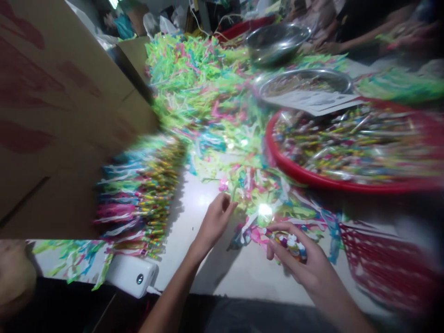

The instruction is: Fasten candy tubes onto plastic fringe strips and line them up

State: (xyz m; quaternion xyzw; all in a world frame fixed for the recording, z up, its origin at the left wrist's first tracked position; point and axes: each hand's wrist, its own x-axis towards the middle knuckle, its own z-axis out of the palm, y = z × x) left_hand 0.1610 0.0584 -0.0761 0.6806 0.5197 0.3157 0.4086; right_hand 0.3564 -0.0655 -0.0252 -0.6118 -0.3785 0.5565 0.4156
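Note:
My left hand (215, 222) reaches over the white table, fingers curled in a pinch at the edge of a heap of bright plastic strips (204, 92); what it pinches is too blurred to name. My right hand (298, 259) is closed round a small bundle of wrapped colourful pieces (291, 243), with pink and blue strips trailing from it. A glare spot shines just above that hand.
A row of finished tasselled sticks (145, 194) lies at the left beside a cardboard box (58, 120). A red basin (347, 185) full of wrapped sticks stands right, metal bowls (277, 41) behind it. A white power bank (133, 275) sits near the front edge. Another person's hands (347, 44) work at the far side.

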